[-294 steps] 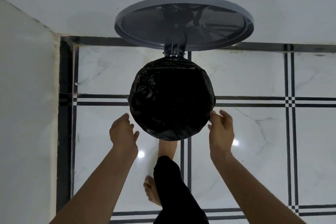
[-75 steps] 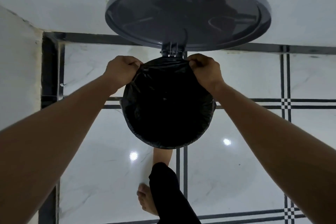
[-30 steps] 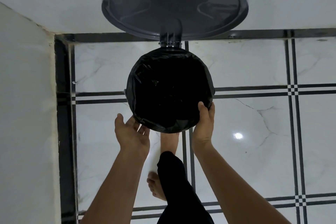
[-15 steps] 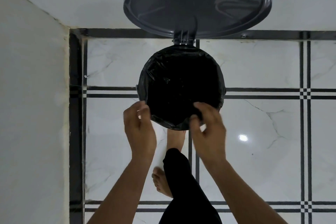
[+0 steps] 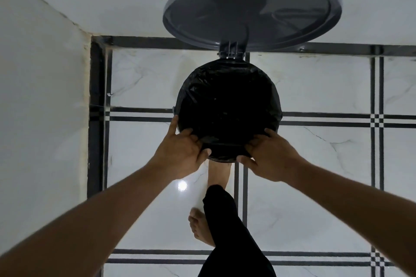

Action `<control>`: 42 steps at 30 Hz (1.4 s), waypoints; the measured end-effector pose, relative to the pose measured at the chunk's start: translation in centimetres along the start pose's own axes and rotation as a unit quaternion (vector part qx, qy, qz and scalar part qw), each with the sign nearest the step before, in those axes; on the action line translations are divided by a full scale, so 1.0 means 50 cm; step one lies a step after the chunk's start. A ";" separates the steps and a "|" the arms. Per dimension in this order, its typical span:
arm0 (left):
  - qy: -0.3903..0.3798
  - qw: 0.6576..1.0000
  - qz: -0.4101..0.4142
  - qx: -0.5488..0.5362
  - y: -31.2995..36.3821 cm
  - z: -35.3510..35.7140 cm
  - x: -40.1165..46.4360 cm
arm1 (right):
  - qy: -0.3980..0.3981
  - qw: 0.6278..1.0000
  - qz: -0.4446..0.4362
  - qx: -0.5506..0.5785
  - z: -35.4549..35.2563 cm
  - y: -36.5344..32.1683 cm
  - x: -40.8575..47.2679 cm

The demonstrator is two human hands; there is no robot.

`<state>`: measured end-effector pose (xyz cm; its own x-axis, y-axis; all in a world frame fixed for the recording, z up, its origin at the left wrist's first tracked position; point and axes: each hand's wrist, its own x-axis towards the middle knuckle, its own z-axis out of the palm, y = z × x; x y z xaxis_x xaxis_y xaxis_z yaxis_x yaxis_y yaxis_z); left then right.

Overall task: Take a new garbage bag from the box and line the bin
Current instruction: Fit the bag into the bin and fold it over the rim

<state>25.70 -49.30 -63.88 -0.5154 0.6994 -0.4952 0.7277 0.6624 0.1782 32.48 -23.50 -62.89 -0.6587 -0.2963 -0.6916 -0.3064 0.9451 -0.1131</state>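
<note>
The left hand (image 5: 182, 153) and the right hand (image 5: 270, 157) both grip the near edge of the black garbage bag (image 5: 227, 108), fingers curled over the plastic where it folds across the rim of the round pedal bin (image 5: 244, 57), thumbs tucked below the fold. The bag sits inside the bin with its mouth turned out over the rim all the way round, so the step in hand looks like seating the last, nearest stretch of the overhang. To do it well, I would draw the film down evenly with both hands, spreading outward along the rim rather than tugging at one spot, since the plastic is thin and crinkled and likely to tear or slip back. Some slack left inside would let the liner settle against the walls. The film is glossy and creased, catching faint highlights near the far side. Beyond it the grey round lid (image 5: 252, 7) stands raised on its hinge (image 5: 230, 50), smooth moulded plastic with ribs underneath. A bare foot (image 5: 218, 173) reaches under the bin's front, probably on the pedal, which is hidden. The floor (image 5: 326, 164) is polished white marble-pattern tile with dark stripes.
</note>
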 end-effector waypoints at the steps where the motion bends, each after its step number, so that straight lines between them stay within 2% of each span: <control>1: -0.011 1.000 0.013 0.014 -0.013 -0.007 0.011 | 0.011 1.000 -0.010 -0.021 -0.009 0.014 0.009; 4: 0.016 0.997 0.061 0.054 -0.051 -0.037 0.055 | -0.004 0.994 -0.036 -0.101 -0.037 0.058 0.043; 8: -0.103 0.983 0.071 0.132 -0.100 -0.068 0.101 | -0.146 0.963 -0.057 -0.218 -0.055 0.105 0.087; 9: -0.125 0.979 0.075 0.140 -0.104 -0.074 0.109 | -0.155 0.958 -0.063 -0.231 -0.062 0.110 0.097; 10: -0.128 0.977 0.085 0.146 -0.109 -0.079 0.116 | -0.141 0.960 -0.068 -0.233 -0.073 0.113 0.106; 14: -0.049 0.980 0.098 0.167 -0.132 -0.106 0.137 | -0.066 0.967 -0.052 -0.239 -0.120 0.144 0.139; 16: -0.086 0.980 0.075 0.165 -0.147 -0.118 0.146 | -0.071 0.958 -0.048 -0.274 -0.136 0.160 0.147; 18: -0.097 0.979 0.088 0.158 -0.152 -0.121 0.149 | -0.079 0.955 -0.059 -0.281 -0.140 0.167 0.145; 20: -0.035 0.988 0.097 0.115 -0.150 -0.119 0.140 | -0.062 0.962 -0.066 -0.257 -0.141 0.155 0.136; 22: 0.097 0.993 0.066 -0.023 -0.138 -0.113 0.120 | -0.016 0.984 -0.042 -0.175 -0.136 0.126 0.130; 23: 0.181 0.975 0.034 -0.122 -0.126 -0.103 0.107 | 0.005 0.996 -0.019 -0.081 -0.132 0.105 0.129; 24: 0.252 0.943 -0.023 -0.217 -0.109 -0.092 0.094 | 0.018 0.999 0.005 0.041 -0.133 0.079 0.126; 25: 0.300 0.898 -0.098 -0.308 -0.087 -0.087 0.081 | 0.020 0.985 0.027 0.168 -0.134 0.051 0.124; 26: 0.322 0.841 -0.184 -0.393 -0.064 -0.078 0.070 | 0.004 0.962 0.044 0.270 -0.131 0.025 0.126; 27: 0.325 0.771 -0.270 -0.477 -0.042 -0.075 0.061 | -0.017 0.941 0.052 0.334 -0.129 -0.002 0.136; 29: 0.283 0.597 -0.411 -0.627 -0.013 -0.074 0.051 | -0.078 0.929 0.061 0.356 -0.113 -0.050 0.174; 31: 0.207 0.440 -0.460 -0.743 0.004 -0.084 0.047 | -0.148 0.926 0.101 0.332 -0.076 -0.080 0.229; 32: 0.181 0.379 -0.457 -0.784 0.011 -0.087 0.044 | -0.175 0.923 0.129 0.318 -0.055 -0.087 0.256; 33: 0.171 0.338 -0.448 -0.809 0.015 -0.088 0.041 | -0.194 0.919 0.157 0.305 -0.028 -0.090 0.283; 35: 0.178 0.308 -0.436 -0.826 0.019 -0.087 0.039 | -0.215 0.911 0.211 0.280 0.029 -0.083 0.331; 37: 0.185 0.306 -0.431 -0.829 0.014 -0.081 0.040 | -0.211 0.905 0.230 0.288 0.068 -0.077 0.363; 39: 0.179 0.303 -0.428 -0.832 0.011 -0.079 0.039 | -0.205 0.904 0.219 0.304 0.065 -0.076 0.362; 42: 0.178 0.278 -0.435 -0.838 -0.001 -0.072 0.034 | -0.199 0.921 0.187 0.278 0.055 -0.069 0.363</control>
<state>23.14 -47.20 -61.65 -0.3960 -0.1362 -0.9081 -0.8208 -0.3908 0.4165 23.48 -31.74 -77.02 -0.3096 0.0336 -0.9503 0.3635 0.9277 -0.0856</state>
